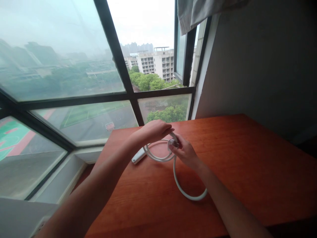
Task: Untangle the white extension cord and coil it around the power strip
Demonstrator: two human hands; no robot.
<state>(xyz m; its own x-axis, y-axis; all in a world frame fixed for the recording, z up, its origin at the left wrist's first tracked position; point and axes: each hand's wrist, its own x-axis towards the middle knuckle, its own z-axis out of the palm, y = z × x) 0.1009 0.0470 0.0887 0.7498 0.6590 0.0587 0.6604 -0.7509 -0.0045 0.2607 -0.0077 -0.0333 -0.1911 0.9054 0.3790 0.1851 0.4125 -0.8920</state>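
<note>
My left hand (156, 129) is closed around part of a white power cable (190, 197), above the far part of the table. My right hand (186, 151) is just beside it, its fingers closed on the cable's pale plug (172, 143). Between and below the hands the cable runs in loose loops, and one larger loop hangs down towards my right forearm. Behind my left wrist a white power strip (139, 155) lies on the table, partly covered by the wrist and the loops.
The reddish-brown wooden table (247, 165) spreads under both arms and far to the right. Framed windows (133, 96) stand along its far and left sides, with one sash swung open. A grey wall (240, 66) rises at the back right, and a curtain (198, 13) hangs above.
</note>
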